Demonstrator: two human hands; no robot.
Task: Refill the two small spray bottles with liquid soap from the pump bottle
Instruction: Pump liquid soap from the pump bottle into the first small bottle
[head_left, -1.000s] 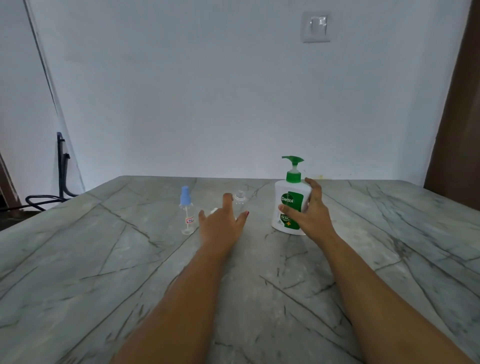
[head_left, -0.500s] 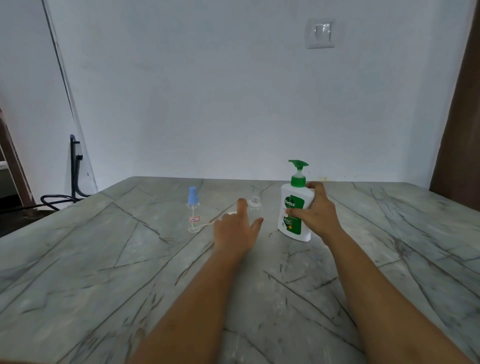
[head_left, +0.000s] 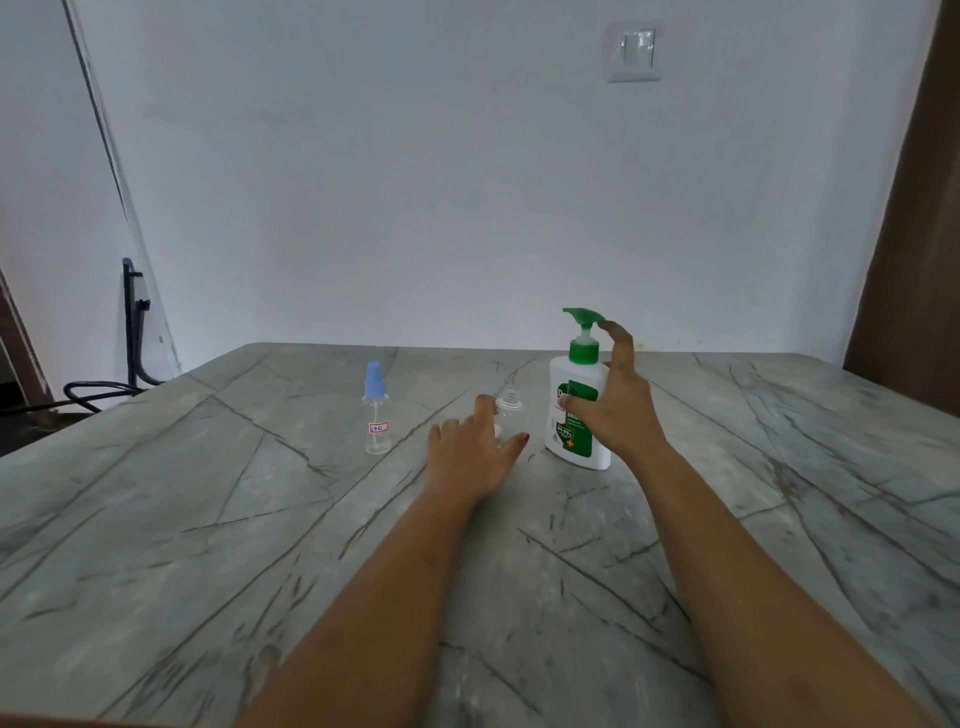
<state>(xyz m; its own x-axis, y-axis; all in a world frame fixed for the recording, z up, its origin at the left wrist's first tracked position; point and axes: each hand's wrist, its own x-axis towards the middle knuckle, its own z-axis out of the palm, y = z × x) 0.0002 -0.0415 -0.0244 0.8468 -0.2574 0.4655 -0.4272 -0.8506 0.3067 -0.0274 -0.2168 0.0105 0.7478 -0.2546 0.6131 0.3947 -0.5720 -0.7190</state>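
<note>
Head cam, both of my arms out over the grey marble-patterned table (head_left: 218, 519).

White plastic pump bottle with green pump head and green label (head_left: 576, 410) stands upright on the table, right of centre, nozzle pointing left.

My right hand (head_left: 618, 405) is at the pump bottle's right side, fingers spread and raised. Index fingertip is up near the back of the green pump head, thumb lies across the label. Grip is loose and wide open. I can't tell if palm or thumb actually touch the bottle; nothing is clamped.

Small clear plastic bottle with bare threaded neck, no cap (head_left: 511, 413), stands upright just left of the pump bottle, close to it but apart.

My left hand (head_left: 470, 457) is low over the table right in front of that clear bottle, palm down, fingers extended and slightly spread. Index finger reaches up beside the bottle's left shoulder, thumb points toward its base. Lower half of the bottle is hidden behind the hand. Grip not closed, holding nothing; contact with the bottle unclear.

Second small clear spray bottle with light blue spray top and small white sticker (head_left: 377, 410) stands upright further left, well apart from both hands, untouched.
</note>
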